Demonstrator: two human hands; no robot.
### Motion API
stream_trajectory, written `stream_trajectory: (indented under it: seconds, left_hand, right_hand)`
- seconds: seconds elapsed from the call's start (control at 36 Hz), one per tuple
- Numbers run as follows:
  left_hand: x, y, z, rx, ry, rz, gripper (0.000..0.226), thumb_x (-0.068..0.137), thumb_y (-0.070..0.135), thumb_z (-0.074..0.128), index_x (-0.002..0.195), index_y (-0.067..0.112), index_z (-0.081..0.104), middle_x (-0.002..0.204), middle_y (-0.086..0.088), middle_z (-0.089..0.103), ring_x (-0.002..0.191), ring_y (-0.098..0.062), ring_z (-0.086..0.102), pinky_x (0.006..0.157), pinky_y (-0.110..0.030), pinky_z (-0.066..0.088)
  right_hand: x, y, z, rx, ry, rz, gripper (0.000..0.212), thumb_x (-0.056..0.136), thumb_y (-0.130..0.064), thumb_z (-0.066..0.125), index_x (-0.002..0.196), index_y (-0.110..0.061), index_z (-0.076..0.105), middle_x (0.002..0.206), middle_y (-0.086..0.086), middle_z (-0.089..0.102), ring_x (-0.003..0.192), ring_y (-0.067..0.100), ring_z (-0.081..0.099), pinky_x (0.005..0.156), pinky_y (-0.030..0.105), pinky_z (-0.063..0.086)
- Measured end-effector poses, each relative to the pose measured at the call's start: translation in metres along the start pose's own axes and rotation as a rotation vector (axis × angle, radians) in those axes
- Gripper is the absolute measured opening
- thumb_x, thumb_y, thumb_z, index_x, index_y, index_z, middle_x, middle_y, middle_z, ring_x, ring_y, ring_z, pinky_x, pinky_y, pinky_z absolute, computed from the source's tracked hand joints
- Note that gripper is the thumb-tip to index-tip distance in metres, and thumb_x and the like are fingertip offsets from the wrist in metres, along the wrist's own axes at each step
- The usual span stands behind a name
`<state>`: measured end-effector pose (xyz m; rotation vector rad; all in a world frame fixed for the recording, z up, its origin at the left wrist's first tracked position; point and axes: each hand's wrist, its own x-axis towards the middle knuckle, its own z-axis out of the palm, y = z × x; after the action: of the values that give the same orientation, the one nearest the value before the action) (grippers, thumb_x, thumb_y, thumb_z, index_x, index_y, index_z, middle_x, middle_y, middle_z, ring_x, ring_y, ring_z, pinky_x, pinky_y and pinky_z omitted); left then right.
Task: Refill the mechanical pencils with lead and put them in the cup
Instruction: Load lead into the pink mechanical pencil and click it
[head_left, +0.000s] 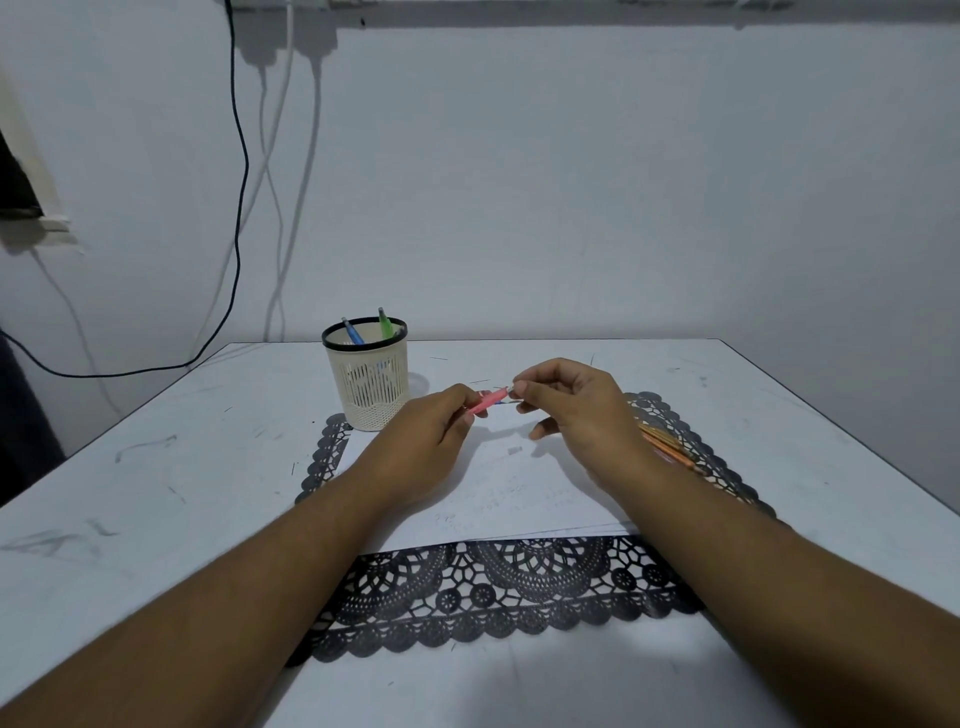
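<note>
Left hand (436, 436) grips the pink pencil (485, 401) just right of the cup (366, 382), fingers curled round its barrel; right hand (576, 410) pinches the pencil's far end, right at its fingertips; blue pencil (352, 331) and green pencil (385, 323) stand in the cup

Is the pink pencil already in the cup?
No, the pink pencil is held between the left hand and right hand, in front of the cup.

orange pencils (670, 448) half hidden behind right hand (582, 415), count unclear
</note>
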<state>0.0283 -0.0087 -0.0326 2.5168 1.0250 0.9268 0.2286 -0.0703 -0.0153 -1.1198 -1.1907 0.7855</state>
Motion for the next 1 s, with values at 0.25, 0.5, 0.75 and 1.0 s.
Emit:
stream_trajectory:
  seconds: [0.25, 0.5, 0.75, 1.0]
  left_hand:
    - [-0.0021, 0.0048, -0.0014, -0.008, -0.002, 0.016, 0.019, 0.107, 0.019, 0.049, 0.117, 0.021, 0.065, 0.074, 0.021, 0.051, 0.075, 0.012, 0.052, 0.059, -0.015, 0.03]
    - [-0.0006, 0.0015, -0.0002, -0.006, 0.006, -0.01, 0.018, 0.107, 0.021, 0.049, 0.116, 0.025, 0.065, 0.077, 0.015, 0.056, 0.071, -0.003, 0.052, 0.062, -0.027, 0.038]
    - [-0.0012, 0.0052, -0.0004, -0.003, 0.011, -0.004, 0.019, 0.107, 0.021, 0.048, 0.116, 0.023, 0.065, 0.077, 0.013, 0.056, 0.069, -0.003, 0.051, 0.06, -0.027, 0.037]
    - [-0.0007, 0.0039, 0.0001, -0.01, 0.017, 0.006, 0.019, 0.107, 0.02, 0.049, 0.116, 0.025, 0.064, 0.077, 0.015, 0.056, 0.07, -0.002, 0.051, 0.06, -0.026, 0.034]
  right_hand:
    - [-0.0033, 0.0004, 0.001, -0.123, 0.028, 0.0, 0.007, 0.096, -0.019, 0.074, 0.096, -0.012, 0.076, 0.088, 0.002, 0.079, 0.077, 0.011, 0.07, 0.058, 0.029, 0.054]
    - [-0.0046, -0.0026, 0.0023, -0.211, 0.033, -0.055, 0.005, 0.095, -0.019, 0.075, 0.091, -0.017, 0.077, 0.085, 0.002, 0.078, 0.078, 0.011, 0.069, 0.058, 0.027, 0.054]
    - [-0.0074, -0.0041, 0.0038, -0.181, 0.059, -0.072, 0.008, 0.097, -0.02, 0.073, 0.093, -0.014, 0.076, 0.086, 0.002, 0.078, 0.077, 0.012, 0.07, 0.056, 0.029, 0.053]
    - [-0.0068, -0.0034, 0.0045, -0.096, 0.053, -0.005, 0.008, 0.098, -0.017, 0.072, 0.098, -0.01, 0.076, 0.089, 0.003, 0.079, 0.08, 0.016, 0.071, 0.057, 0.035, 0.055]
